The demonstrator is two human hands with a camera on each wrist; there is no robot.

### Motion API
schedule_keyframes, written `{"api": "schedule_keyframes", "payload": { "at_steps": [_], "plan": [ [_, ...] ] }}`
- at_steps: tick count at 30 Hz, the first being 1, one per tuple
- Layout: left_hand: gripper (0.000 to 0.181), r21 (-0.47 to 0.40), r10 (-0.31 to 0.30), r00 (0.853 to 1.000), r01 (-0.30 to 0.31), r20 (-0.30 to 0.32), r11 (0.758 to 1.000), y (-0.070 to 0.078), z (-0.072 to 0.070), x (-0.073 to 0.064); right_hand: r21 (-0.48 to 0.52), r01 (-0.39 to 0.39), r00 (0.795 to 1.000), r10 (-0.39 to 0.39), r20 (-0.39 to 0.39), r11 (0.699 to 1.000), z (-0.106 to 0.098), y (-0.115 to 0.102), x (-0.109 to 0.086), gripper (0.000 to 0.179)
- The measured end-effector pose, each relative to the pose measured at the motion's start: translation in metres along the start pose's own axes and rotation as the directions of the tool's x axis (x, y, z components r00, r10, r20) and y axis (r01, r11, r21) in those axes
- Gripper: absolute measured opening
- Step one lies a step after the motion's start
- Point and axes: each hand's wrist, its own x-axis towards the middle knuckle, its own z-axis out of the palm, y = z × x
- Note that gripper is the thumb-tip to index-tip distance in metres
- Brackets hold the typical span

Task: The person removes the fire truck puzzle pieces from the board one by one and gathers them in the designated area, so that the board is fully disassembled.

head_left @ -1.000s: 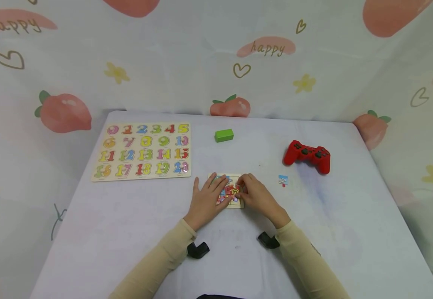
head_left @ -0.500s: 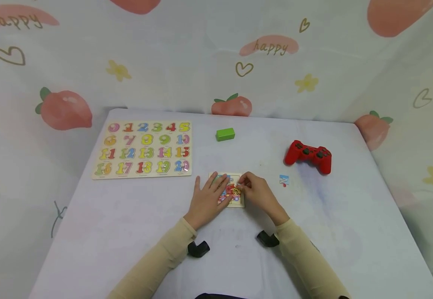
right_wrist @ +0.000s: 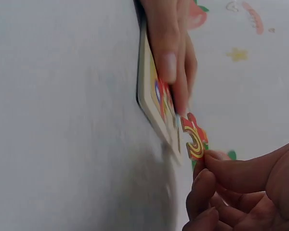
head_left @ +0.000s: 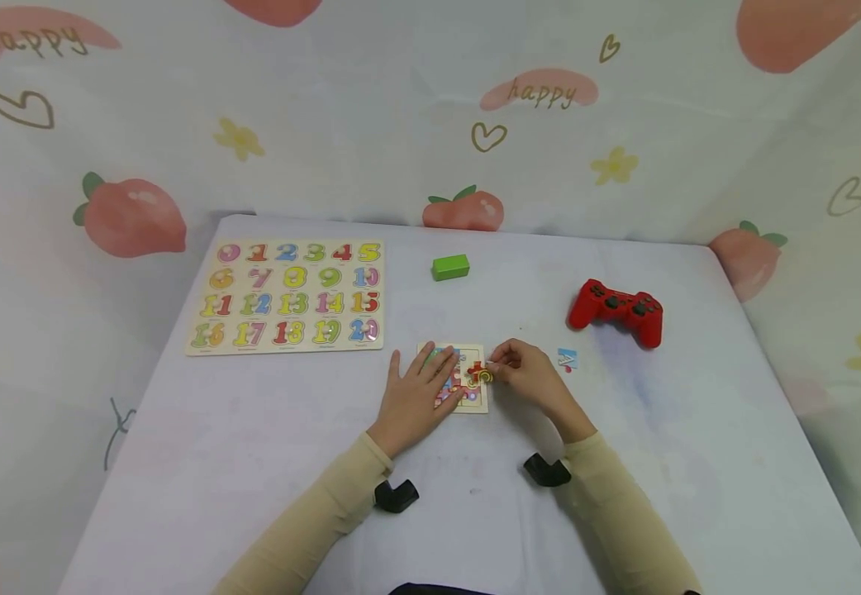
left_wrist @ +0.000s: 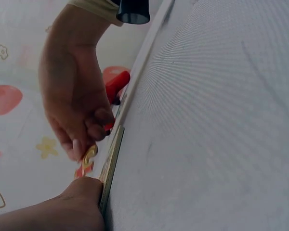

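Observation:
A small wooden jigsaw board (head_left: 477,405) lies on the white table in the head view, its picture partly hidden. Across its left side rests my left hand (head_left: 414,398), fingers spread straight. My right hand (head_left: 530,376) pinches a red and yellow puzzle piece (head_left: 481,373) between thumb and fingertips. In the right wrist view that puzzle piece (right_wrist: 194,136) is lifted clear of the board (right_wrist: 156,113), tilted, with a yellow ring pattern on it. To the right of my right hand lies a small blue and white puzzle piece (head_left: 568,359) on the table.
A number puzzle board (head_left: 285,299) lies at the back left. Behind the small board sits a green block (head_left: 450,267). A red game controller (head_left: 615,312) is at the back right, and a patterned cloth (head_left: 371,107) hangs behind the table.
My right hand has drawn to the right, lifting the red and yellow puzzle piece out of the board. The left hand has stayed in place on the board.

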Motion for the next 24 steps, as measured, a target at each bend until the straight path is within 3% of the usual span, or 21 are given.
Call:
{"api": "schedule_keyframes", "payload": {
  "at_steps": [14, 24],
  "plan": [
    [0.057, -0.049, 0.002, 1.0, -0.001, 0.014, 0.999, 0.001, -0.002, 0.0, -0.02, -0.081, 0.993, 0.079, -0.088, 0.997, -0.074, 0.059, -0.044, 0.023],
    [0.057, -0.05, 0.007, 1.0, -0.007, -0.008, 0.999, 0.001, -0.002, 0.0, -0.004, -0.078, 0.995, 0.078, -0.061, 0.997, -0.087, 0.08, -0.051, 0.026]
  ]
}}
